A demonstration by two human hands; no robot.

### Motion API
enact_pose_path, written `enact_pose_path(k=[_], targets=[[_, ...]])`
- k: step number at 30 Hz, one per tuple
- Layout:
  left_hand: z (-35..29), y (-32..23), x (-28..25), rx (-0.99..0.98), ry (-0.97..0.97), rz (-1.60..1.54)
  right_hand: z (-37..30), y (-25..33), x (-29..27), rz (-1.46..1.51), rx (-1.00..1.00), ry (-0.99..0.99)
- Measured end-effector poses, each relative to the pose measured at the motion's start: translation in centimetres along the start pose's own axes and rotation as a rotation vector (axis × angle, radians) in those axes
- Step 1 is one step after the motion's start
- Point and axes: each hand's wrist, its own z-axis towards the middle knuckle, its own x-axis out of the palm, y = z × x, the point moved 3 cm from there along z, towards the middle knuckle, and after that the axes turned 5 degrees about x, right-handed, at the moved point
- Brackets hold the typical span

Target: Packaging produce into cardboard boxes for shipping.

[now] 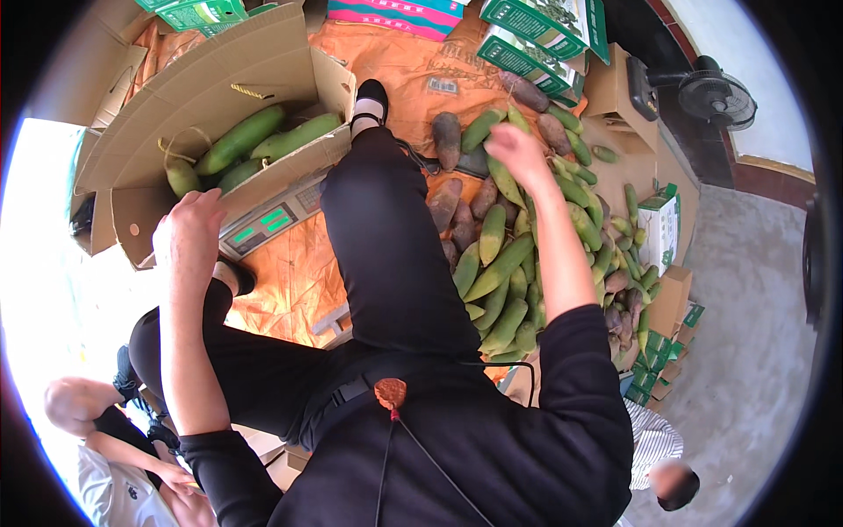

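Observation:
On the left, a large open cardboard box (211,97) holds several long green radishes (241,139) and stands on a scale (265,223) with lit green displays. My left hand (186,230) lies at the near wall of this box, its fingers bent over the edge. To the right spreads a big pile of green radishes (502,270), with dark purplish ones (446,140) among them. My right hand (520,156) is at the far part of the pile. Its fingers are curled at the upper end of a green radish (506,183); the fingertips are partly hidden.
An orange sheet (285,303) covers the floor. Green printed boxes (531,61) and a pink-blue box (395,16) stand at the far side. A black fan (716,95) is at the far right. Two other people (123,474) (654,448) are at the lower left and lower right.

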Motion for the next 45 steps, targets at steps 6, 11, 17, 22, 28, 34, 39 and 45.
enact_pose_path(k=[6,11,17,22,28,34,39,45], targets=[[0.2,0.1,0.3,-0.017,0.016,0.004,-6.0,-16.0,3.2,-0.176,0.393,-0.022],[-0.1,0.6,0.3,-0.030,-0.032,-0.023,-8.5,-18.1,7.2,-0.406,0.602,-0.171],[-0.2,0.8,0.4,-0.045,-0.034,0.008,-9.2,-16.1,8.6,-0.491,0.832,-0.051],[-0.3,1.1,0.2,-0.061,-0.027,0.003,-8.6,-18.2,8.2,-0.344,0.868,-0.131],[-0.2,1.0,0.1,-0.053,-0.040,-0.006,-6.1,-19.1,5.8,0.515,0.643,0.003],[-0.5,1.8,0.1,-0.060,-0.045,0.010,-1.5,-5.1,0.3,0.430,0.319,-0.098],[-0.8,2.0,0.0,-0.059,-0.080,-0.004,-0.9,13.0,-2.0,0.537,-0.103,0.118],[-0.9,2.3,-0.2,-0.052,-0.083,0.021,-2.7,27.6,0.9,0.339,-0.566,0.319]])
